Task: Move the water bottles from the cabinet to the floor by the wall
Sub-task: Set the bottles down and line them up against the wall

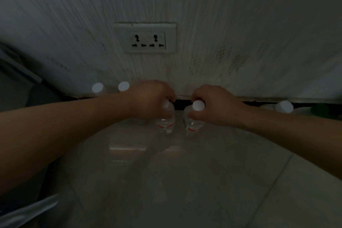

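Note:
My left hand [149, 98] grips the neck of a clear water bottle [166, 124] with a white cap and a red-striped label, held upright low over the tiled floor [185, 181]. My right hand [216, 105] grips the neck of a second clear water bottle [192, 124] with a white cap, right beside the first. Both bottles are close to the foot of the white wall [203, 24]. Two more white-capped bottles [97, 87] [123, 86] stand by the wall to the left, their bodies hidden behind my left forearm.
A double wall socket [146, 38] sits above my hands. At the right, by the wall, stands another white-capped bottle [284, 107] and a green-capped one [319, 109]. A dark object fills the left edge [18, 87]. The scene is dim and blurred.

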The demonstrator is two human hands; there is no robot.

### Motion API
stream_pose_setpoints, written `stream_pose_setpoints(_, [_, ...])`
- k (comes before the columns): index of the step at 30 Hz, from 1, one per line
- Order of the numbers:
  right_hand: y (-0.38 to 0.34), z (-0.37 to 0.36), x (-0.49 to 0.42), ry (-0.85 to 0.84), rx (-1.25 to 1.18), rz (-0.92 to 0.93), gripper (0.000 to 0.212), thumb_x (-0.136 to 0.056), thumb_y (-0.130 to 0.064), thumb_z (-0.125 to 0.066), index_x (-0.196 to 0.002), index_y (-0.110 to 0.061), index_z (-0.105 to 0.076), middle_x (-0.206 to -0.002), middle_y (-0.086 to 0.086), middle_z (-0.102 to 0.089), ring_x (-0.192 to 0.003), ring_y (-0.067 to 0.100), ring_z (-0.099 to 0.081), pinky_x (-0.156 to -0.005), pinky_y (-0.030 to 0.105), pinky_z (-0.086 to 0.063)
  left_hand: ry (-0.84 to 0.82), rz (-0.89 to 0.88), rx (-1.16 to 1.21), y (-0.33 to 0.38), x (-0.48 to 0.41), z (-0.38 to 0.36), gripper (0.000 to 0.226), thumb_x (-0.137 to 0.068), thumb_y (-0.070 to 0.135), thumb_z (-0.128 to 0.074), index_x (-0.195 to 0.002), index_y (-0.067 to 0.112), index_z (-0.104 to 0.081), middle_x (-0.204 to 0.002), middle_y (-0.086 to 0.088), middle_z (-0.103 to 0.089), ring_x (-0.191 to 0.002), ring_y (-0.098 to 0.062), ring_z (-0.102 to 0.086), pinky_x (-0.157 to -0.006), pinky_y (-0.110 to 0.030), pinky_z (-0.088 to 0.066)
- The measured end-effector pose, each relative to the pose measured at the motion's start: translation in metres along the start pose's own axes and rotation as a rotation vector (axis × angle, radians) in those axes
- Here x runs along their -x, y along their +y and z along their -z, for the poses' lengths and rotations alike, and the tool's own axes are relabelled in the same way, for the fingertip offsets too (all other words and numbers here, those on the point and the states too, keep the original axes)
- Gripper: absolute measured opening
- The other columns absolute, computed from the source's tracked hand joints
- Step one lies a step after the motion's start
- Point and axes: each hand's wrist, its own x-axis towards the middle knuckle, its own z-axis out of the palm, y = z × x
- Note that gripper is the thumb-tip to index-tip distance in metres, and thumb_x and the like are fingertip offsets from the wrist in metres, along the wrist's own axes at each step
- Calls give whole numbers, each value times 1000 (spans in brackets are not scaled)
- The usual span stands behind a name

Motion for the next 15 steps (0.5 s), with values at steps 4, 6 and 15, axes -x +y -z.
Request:
stream_pose_setpoints(4, [2,1,2,-78,-14,30,41,-74,-44,-74,-108,-23,-66,-100,-2,-61,-90,12,-57,-73,25,-40,67,53,-76,2,0,-3,40,-76,57,-65,-99,25,-65,-90,4,-66,-80,-16,-61,-72,-35,-53])
stream_pose_setpoints(6, [2,2,3,-104,-33,42,42,-73,-42,-74,-111,-25,-66,-103,-3,-61,-93,12,-57,-78,28,-44,62,71,-93,1,-1,-4,38,-77,54,-64,-97,22,-66,-91,1,-67,-81,-19,-61,-74,-37,-53])
stream_pose_setpoints(15, [6,2,3,-94,-61,95,33,-72,-25,-77,-104,-22,-69,-90,-10,-55,-85,9,-54,-68,11,-35,36,49,-21,-1,0,-4,29,-78,41,-70,-95,18,-69,-94,-4,-67,-85,-18,-60,-79,-38,-52])
